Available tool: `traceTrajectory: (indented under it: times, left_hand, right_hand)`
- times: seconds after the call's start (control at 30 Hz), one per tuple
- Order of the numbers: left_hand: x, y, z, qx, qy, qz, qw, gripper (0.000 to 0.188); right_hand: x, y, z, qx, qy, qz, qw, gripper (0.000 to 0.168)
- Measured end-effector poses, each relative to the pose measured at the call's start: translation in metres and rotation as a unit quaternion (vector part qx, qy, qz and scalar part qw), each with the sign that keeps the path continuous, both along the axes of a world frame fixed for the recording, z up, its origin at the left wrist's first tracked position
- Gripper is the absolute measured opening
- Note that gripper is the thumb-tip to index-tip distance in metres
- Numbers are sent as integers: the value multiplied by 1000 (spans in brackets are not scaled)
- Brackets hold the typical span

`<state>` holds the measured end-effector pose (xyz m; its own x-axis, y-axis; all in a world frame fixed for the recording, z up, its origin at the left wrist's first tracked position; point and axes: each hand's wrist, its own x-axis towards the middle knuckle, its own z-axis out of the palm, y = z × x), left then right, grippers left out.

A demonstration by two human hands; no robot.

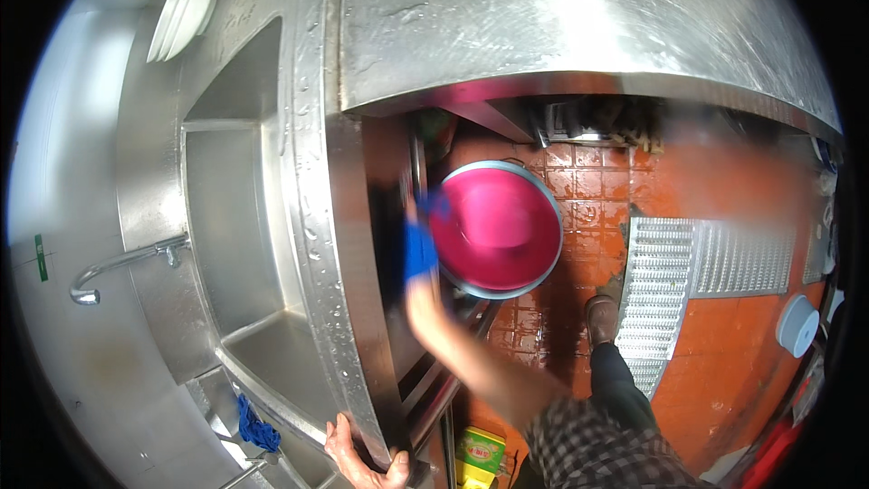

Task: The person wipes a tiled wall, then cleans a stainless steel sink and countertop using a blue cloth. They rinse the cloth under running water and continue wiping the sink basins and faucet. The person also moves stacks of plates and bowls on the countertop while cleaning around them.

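Note:
My left hand (363, 458) is at the bottom, its fingers and thumb hooked over the wet edge of a stainless steel sink counter (316, 217). From the lower right my right arm, in a checked sleeve, reaches to the dark area below that counter. A blue cloth (419, 251) covers most of my right hand (411, 212); both are blurred, but the cloth appears held. Just right of it, a large pink basin (499, 227) with a light blue rim behind it stands on the floor. Something pink inside it is blurred.
A steel worktop (577, 13) spans the top. White bowls (180, 13) are stacked beside the sink, below which a second blue cloth (258, 424) hangs. Wet red tiles (590, 183), metal grates (655, 285), a yellow-green box (481, 451) and a light blue tub (798, 326) lie around my foot.

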<state>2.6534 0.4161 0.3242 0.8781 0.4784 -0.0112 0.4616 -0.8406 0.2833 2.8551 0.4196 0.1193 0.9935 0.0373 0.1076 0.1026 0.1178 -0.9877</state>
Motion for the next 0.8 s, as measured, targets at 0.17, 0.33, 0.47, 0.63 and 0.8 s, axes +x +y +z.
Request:
traceTrajectory:
  times: [0.17, 0.33, 0.47, 0.63, 0.8]
  left_hand:
    - [22, -3, -5, -11, 9, -41, 999, 106]
    - [22, -8, -1, -6, 13, -27, 1000, 105]
    - [10, -6, 4, 10, 13, -8, 1000, 103]
    - [10, -6, 20, 55, 67, -21, 996, 95]
    - [68, -14, 12, 3, -10, -120, 993, 89]
  right_hand:
    - [253, -23, 2, -38, 43, -69, 996, 27]
    - [131, -7, 17, -19, -75, -19, 997, 30]
    - [-65, -34, 35, 9, -193, 144, 971, 33]
    - [-120, 0, -39, -10, -33, 110, 993, 41]
    - [-88, -31, -234, 39, 100, 40, 993, 41]
